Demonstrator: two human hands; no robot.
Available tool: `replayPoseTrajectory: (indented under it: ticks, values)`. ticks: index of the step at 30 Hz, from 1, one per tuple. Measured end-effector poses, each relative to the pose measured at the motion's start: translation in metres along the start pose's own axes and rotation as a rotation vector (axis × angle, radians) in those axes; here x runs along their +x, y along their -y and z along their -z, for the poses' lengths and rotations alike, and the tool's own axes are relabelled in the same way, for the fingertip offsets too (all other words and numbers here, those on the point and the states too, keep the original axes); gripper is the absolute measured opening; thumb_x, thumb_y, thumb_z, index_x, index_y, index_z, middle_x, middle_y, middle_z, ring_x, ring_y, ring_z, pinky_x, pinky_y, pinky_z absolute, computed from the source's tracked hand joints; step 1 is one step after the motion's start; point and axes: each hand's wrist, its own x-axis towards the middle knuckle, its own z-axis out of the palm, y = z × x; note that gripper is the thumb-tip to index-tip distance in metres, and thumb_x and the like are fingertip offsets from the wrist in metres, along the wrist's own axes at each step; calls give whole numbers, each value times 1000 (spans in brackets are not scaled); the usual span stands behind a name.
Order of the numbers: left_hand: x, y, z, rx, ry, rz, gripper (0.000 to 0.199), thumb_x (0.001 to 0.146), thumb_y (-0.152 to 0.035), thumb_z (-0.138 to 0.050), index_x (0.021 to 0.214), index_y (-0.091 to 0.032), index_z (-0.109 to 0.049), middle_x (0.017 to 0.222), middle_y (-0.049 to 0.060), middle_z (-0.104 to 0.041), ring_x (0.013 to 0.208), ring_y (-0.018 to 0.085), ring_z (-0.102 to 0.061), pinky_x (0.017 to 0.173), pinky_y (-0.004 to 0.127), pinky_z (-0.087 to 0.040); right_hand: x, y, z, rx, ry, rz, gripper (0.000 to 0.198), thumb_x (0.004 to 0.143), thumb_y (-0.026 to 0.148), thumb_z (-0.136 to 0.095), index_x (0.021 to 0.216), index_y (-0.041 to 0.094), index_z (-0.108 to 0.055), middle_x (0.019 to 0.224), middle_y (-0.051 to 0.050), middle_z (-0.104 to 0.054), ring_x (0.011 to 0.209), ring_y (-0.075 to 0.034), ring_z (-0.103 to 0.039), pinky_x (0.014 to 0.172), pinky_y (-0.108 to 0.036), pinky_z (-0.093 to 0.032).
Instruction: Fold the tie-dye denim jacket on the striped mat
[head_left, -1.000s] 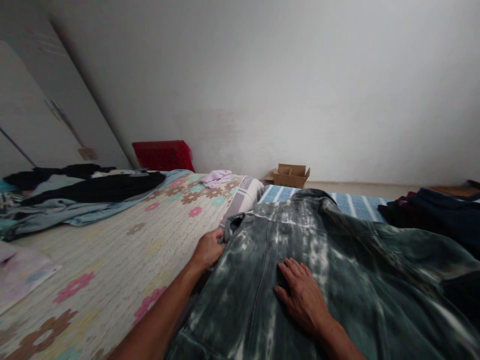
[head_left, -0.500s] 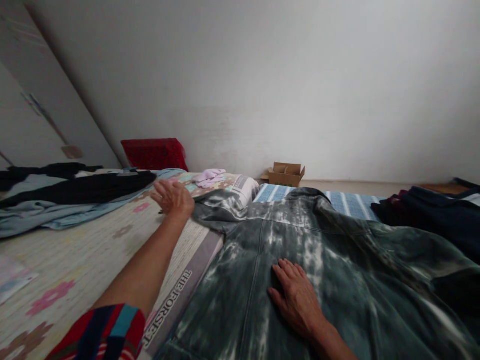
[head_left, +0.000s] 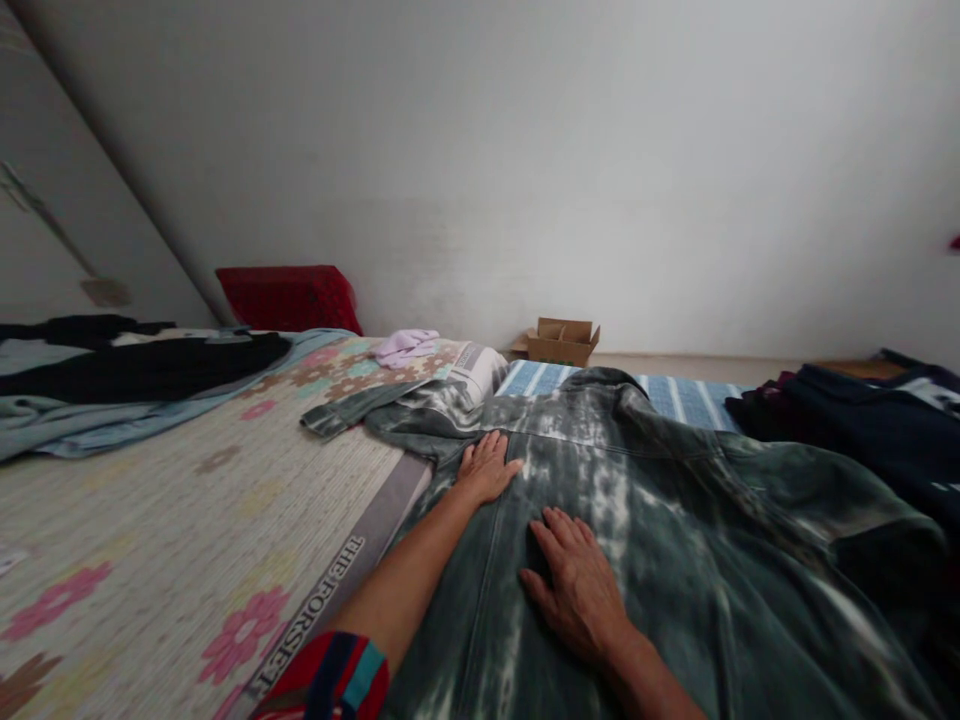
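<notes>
A dark green and white tie-dye jacket (head_left: 660,540) lies spread out with its collar toward the wall. Its left-hand sleeve (head_left: 352,408) stretches over the flowered bed cover, and the other sleeve falls to the right. My left hand (head_left: 487,468) rests flat on the jacket near the shoulder seam, fingers spread. Lower and to the right, my right hand (head_left: 579,585) lies palm down on the middle of the jacket, its fingers stretched out. Neither hand grips the cloth.
Black and light blue clothes (head_left: 150,375) lie on the flowered bed cover (head_left: 247,490) at left. A pink cloth (head_left: 406,347), a red covered box (head_left: 289,298) and an open carton (head_left: 562,342) are toward the wall. Dark folded clothes (head_left: 847,420) lie on the right.
My left hand has moved right from the sleeve onto the jacket's body, and the sleeve now lies extended on the bed cover. My right hand remains flat on the jacket.
</notes>
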Motion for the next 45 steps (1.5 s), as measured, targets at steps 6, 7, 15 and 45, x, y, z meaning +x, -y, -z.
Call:
replayPoseTrajectory:
  ticks: [6,7,15,45]
  values:
    - [8,-22,15,57,-78,113,52,87,-46,-33,127,-14,-45,139,15,-41,128,28,-35,101,45,-29,-1,0,-1,57,-53,96,56,81,41,-53,131,17,-47,143,-13,-36,134,-27,-26,110,-47,-18]
    - [12,-27,18,62,-113,134,49,88,-43,-32,123,-12,-48,134,17,-45,125,29,-39,100,45,-30,0,1,0,70,-29,105,56,81,42,-52,131,17,-47,143,-12,-36,133,-27,-27,110,-46,-19]
    - [77,-35,14,26,-134,118,52,89,-49,-27,122,-16,-49,133,14,-47,125,28,-39,101,46,-27,4,3,7,120,116,62,61,81,50,-51,133,19,-44,146,-13,-31,134,-29,-24,110,-46,-19]
    - [146,-47,5,29,-112,252,68,78,-69,-24,132,-32,-43,143,17,-33,127,44,-26,92,65,-19,7,7,16,254,255,241,72,83,53,-49,143,22,-24,150,-13,-18,137,-29,-12,112,-45,-13]
